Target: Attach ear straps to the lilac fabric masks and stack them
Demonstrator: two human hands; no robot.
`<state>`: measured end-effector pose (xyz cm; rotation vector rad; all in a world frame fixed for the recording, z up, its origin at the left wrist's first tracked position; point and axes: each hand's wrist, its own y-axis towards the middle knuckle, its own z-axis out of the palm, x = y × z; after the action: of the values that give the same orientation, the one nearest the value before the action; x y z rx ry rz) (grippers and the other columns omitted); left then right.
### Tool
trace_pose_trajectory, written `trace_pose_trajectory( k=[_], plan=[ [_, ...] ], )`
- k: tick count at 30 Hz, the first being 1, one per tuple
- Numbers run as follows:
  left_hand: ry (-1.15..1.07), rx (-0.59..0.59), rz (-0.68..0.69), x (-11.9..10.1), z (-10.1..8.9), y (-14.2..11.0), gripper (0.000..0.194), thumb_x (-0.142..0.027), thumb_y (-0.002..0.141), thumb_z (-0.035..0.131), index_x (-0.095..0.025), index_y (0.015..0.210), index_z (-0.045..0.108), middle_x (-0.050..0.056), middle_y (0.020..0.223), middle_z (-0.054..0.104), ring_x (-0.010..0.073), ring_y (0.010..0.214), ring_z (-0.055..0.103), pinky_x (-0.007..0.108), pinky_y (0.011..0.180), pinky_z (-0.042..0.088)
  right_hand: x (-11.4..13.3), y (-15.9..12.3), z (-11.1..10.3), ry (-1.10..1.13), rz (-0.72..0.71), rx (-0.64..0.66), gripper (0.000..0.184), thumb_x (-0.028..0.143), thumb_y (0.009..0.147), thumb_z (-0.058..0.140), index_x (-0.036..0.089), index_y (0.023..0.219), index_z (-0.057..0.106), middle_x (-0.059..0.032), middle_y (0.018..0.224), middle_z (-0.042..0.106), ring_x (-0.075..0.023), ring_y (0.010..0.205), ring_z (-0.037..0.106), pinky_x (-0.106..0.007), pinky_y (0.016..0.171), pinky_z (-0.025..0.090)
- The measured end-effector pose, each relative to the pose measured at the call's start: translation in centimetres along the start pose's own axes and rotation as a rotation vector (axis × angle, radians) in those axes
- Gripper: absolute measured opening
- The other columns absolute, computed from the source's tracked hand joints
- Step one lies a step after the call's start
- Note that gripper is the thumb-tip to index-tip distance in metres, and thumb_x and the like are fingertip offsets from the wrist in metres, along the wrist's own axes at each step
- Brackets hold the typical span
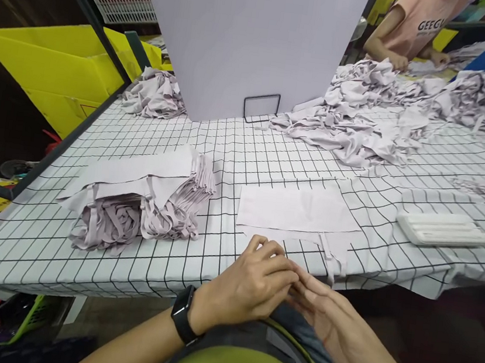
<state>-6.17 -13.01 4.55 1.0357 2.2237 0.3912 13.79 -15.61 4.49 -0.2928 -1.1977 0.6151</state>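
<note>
Just off the table's front edge, my left hand (pixel 252 280), with a black band on its wrist, meets my right hand (pixel 324 309). The left fingers are bent over the tips of the right fingers, and both hands are closed. Whatever may lie between the fingertips is hidden. Directly beyond them a flat, pale pinkish fabric piece (pixel 292 208) lies on the checked cloth, its narrow strap (pixel 327 248) hanging towards the front edge. Left of it sits a thick stack of similar fabric pieces (pixel 137 174), with looped straps bunched at its near side.
A white plastic device (pixel 444 228) with a cord lies at the right. Heaps of loose fabric (pixel 364 126) cover the back right. A large pale panel (pixel 251 41) stands at the back beside a small fabric pile (pixel 156 94). A co-worker in a pink shirt (pixel 420 27) handles fabric across the table.
</note>
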Motion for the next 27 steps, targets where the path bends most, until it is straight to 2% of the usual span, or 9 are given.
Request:
trace_pose_trajectory(
  k=[2, 4, 7, 12, 16, 19, 22, 25, 27],
  plan=[
    [-0.126, -0.048, -0.08, 0.0, 0.3, -0.1, 0.014, -0.01, 0.097, 0.057, -0.011, 0.105, 0.069, 0.007, 0.095, 0.074, 0.0195, 0.091, 0.058, 0.036, 0.083, 0.048, -0.2, 0.2, -0.2, -0.297, -0.099, -0.066, 0.04, 0.051, 0.087, 0.075, 0.028, 0.119, 0.08, -0.0086, 0.119, 0.077, -0.0276, 0.11, 0.071, -0.041, 0.101, 0.055],
    [-0.224, -0.106, -0.189, -0.1, 0.5, -0.2, 0.013, -0.008, 0.095, 0.059, -0.011, 0.099, 0.071, 0.006, 0.084, 0.073, 0.0177, 0.083, 0.058, 0.032, 0.077, 0.049, -0.2, 0.6, -0.2, -0.609, -0.284, -0.139, 0.034, 0.049, 0.088, 0.072, 0.027, 0.112, 0.083, -0.0085, 0.097, 0.079, -0.0247, 0.083, 0.073, -0.036, 0.081, 0.061],
    [-0.344, -0.122, -0.427, -0.3, 0.4, -0.3, 0.012, -0.007, 0.09, 0.064, -0.013, 0.089, 0.074, 0.005, 0.077, 0.07, 0.0163, 0.078, 0.062, 0.027, 0.07, 0.05, 0.0, 1.3, 0.2, -0.8, -0.512, -0.186, 0.024, 0.044, 0.09, 0.07, 0.028, 0.1, 0.084, -0.0066, 0.093, 0.076, -0.0185, 0.062, 0.069, -0.029, 0.06, 0.058],
    [-0.446, 0.041, -0.767, -0.3, -0.9, 0.5, 0.015, -0.01, 0.087, 0.064, -0.019, 0.086, 0.077, 0.004, 0.086, 0.073, 0.0175, 0.083, 0.068, 0.027, 0.073, 0.051, 0.4, 2.6, 0.9, -0.759, -0.47, -0.115, 0.018, 0.041, 0.09, 0.07, 0.027, 0.09, 0.082, -0.0034, 0.089, 0.079, -0.0223, 0.08, 0.076, -0.027, 0.073, 0.059],
    [-0.565, 0.057, -0.925, 0.4, -1.4, 1.2, 0.013, -0.014, 0.084, 0.065, -0.019, 0.078, 0.075, 0.0, 0.077, 0.074, 0.0154, 0.075, 0.069, 0.025, 0.07, 0.05, 0.5, 3.4, 1.1, -0.698, -0.342, -0.092, 0.025, 0.047, 0.091, 0.068, 0.024, 0.089, 0.079, -0.0031, 0.083, 0.078, -0.0224, 0.077, 0.076, -0.026, 0.068, 0.059],
    [-0.535, 0.073, -0.934, 1.1, -1.5, 1.2, 0.012, -0.013, 0.081, 0.065, -0.019, 0.076, 0.074, 0.0, 0.075, 0.074, 0.0154, 0.073, 0.068, 0.025, 0.069, 0.048, 0.7, 4.0, 1.3, -0.631, -0.25, -0.04, 0.029, 0.05, 0.09, 0.067, 0.023, 0.088, 0.077, -0.0037, 0.082, 0.078, -0.0221, 0.077, 0.075, -0.026, 0.07, 0.059],
    [-0.456, 0.159, -0.849, 1.8, -1.9, 1.2, 0.014, -0.014, 0.084, 0.062, -0.02, 0.082, 0.075, 0.001, 0.083, 0.074, 0.0172, 0.082, 0.067, 0.027, 0.073, 0.049, 0.9, 4.3, 1.5, -0.605, -0.215, -0.026, 0.03, 0.05, 0.089, 0.068, 0.021, 0.089, 0.078, -0.0044, 0.081, 0.077, -0.0215, 0.073, 0.074, -0.027, 0.067, 0.058],
    [-0.361, 0.178, -0.721, 2.8, -1.8, 1.3, 0.014, -0.018, 0.092, 0.059, -0.02, 0.088, 0.072, 0.001, 0.086, 0.072, 0.0181, 0.086, 0.065, 0.029, 0.076, 0.049, 1.3, 4.6, 1.8, -0.531, -0.185, -0.111, 0.031, 0.05, 0.084, 0.073, 0.02, 0.084, 0.077, -0.0031, 0.072, 0.073, -0.0195, 0.064, 0.071, -0.027, 0.063, 0.057],
    [-0.183, 0.153, -0.615, 3.8, -1.3, 1.6, 0.013, -0.017, 0.095, 0.056, -0.019, 0.096, 0.069, 0.004, 0.094, 0.071, 0.0212, 0.095, 0.061, 0.034, 0.083, 0.05, 1.5, 4.9, 1.9, -0.414, -0.129, -0.2, 0.034, 0.053, 0.078, 0.078, 0.019, 0.078, 0.075, -0.0026, 0.067, 0.07, -0.0194, 0.062, 0.07, -0.027, 0.063, 0.058]
  ],
)
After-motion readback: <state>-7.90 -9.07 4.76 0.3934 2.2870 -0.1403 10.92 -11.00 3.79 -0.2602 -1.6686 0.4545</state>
